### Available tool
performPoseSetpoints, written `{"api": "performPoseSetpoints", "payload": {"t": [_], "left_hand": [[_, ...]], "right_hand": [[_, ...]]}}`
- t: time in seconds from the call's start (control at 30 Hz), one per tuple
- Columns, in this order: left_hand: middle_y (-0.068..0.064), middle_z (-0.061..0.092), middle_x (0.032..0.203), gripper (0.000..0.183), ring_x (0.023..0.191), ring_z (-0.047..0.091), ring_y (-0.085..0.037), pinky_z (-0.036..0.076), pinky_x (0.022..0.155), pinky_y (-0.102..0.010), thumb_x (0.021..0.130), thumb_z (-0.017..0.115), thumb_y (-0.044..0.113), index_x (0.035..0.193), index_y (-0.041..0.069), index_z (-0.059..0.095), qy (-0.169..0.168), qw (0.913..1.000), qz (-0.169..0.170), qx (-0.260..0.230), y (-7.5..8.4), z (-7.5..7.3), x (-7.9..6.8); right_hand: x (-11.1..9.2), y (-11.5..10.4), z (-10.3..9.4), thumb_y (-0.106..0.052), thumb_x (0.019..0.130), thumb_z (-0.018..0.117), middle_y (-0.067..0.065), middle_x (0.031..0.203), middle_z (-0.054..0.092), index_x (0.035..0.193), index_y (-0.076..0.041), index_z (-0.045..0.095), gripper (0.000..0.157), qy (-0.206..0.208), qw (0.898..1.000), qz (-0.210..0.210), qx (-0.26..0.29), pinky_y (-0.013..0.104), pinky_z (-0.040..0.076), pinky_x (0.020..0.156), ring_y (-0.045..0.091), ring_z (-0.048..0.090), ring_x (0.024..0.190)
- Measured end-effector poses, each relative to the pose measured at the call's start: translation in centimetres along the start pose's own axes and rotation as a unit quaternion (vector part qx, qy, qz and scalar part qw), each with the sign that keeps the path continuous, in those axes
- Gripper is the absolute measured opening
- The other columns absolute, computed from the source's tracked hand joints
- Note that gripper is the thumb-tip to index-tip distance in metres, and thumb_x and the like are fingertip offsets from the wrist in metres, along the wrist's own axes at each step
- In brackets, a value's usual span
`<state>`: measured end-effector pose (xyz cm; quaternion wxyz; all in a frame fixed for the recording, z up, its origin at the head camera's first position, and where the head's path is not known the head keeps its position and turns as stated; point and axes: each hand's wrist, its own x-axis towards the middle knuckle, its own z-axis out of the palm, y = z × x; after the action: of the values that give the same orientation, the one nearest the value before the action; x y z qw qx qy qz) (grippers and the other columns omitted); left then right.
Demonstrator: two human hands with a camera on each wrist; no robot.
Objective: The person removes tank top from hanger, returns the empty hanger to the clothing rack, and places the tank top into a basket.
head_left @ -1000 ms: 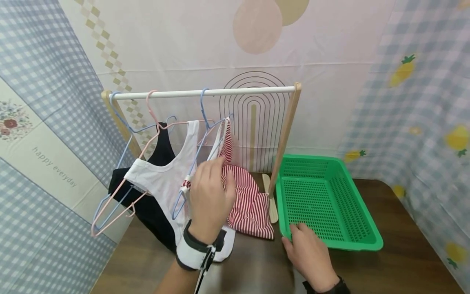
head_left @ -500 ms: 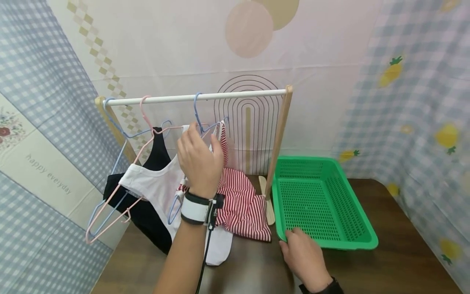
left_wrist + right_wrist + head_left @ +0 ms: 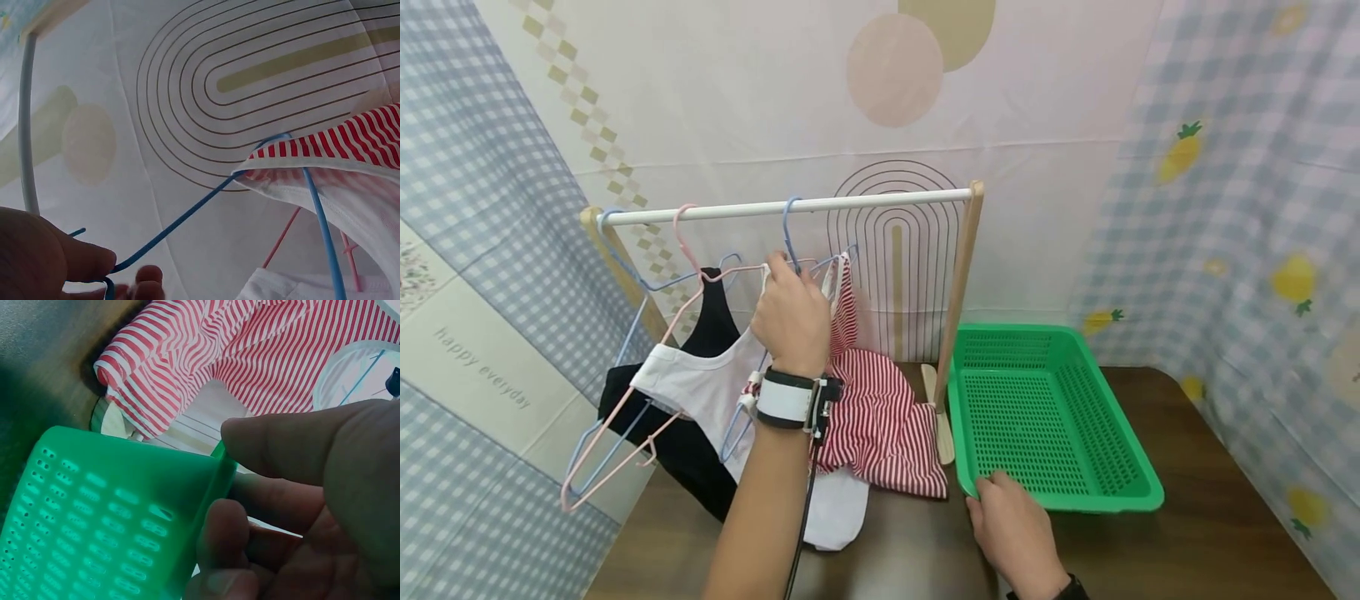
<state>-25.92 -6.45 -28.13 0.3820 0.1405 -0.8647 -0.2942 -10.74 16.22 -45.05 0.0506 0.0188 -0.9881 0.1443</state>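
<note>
My left hand holds a blue hanger just below its hook. That hook sits over the white rail of a small clothes rack. In the left wrist view the thumb and fingers pinch the blue wire. A red-and-white striped tank top hangs on this hanger, its lower part bunched on the table. My right hand grips the near left corner of a green plastic basket, thumb and fingers on either side of the rim in the right wrist view. The basket holds nothing.
Left on the rail, a pink hanger carries a white tank top. Behind it, a black garment hangs on another blue hanger. The rack's wooden right post stands between the striped top and basket.
My left hand has moved up from the striped top's side to the hanger's neck and taken hold there. My right hand stays at the basket corner. The view has shifted slightly.
</note>
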Motion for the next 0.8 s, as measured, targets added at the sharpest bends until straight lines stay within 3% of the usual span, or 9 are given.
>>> {"api": "performPoseSetpoints", "payload": {"t": [0.17, 0.57, 0.8], "left_hand": [[-0.020, 0.078, 0.103, 0.029, 0.093, 0.073, -0.048, 0.053, 0.069, -0.064, 0.101, 0.053, 0.026, 0.110, 0.003, 0.069, -0.007, 0.9999, 0.015, -0.001, -0.3, 0.0, 0.4], [-0.021, 0.078, 0.100, 0.028, 0.090, 0.072, -0.049, 0.053, 0.070, -0.062, 0.101, 0.054, 0.025, 0.104, 0.002, 0.071, 0.002, 0.9983, 0.049, -0.032, -0.3, -0.3, 0.5], [-0.021, 0.078, 0.096, 0.027, 0.088, 0.073, -0.048, 0.053, 0.070, -0.061, 0.100, 0.057, 0.022, 0.101, -0.001, 0.071, 0.009, 0.9959, 0.075, -0.050, -0.3, -1.3, 0.3]], "right_hand": [[0.0, 0.0, 0.1, -0.020, 0.088, 0.074, 0.004, 0.079, 0.060, 0.092, -0.003, 0.077, 0.017, 0.001, 1.000, 0.000, -0.003, 0.037, 0.050, 0.058, 0.017, 0.055, 0.070], [0.2, 0.0, 0.1, -0.019, 0.087, 0.074, 0.005, 0.080, 0.061, 0.093, -0.002, 0.077, 0.018, 0.005, 1.000, -0.004, -0.003, 0.037, 0.050, 0.058, 0.017, 0.055, 0.070], [0.3, -0.1, 0.1, -0.020, 0.088, 0.074, 0.004, 0.079, 0.059, 0.092, -0.003, 0.077, 0.018, 0.003, 1.000, 0.000, -0.001, 0.035, 0.046, 0.056, 0.016, 0.052, 0.068]]}}
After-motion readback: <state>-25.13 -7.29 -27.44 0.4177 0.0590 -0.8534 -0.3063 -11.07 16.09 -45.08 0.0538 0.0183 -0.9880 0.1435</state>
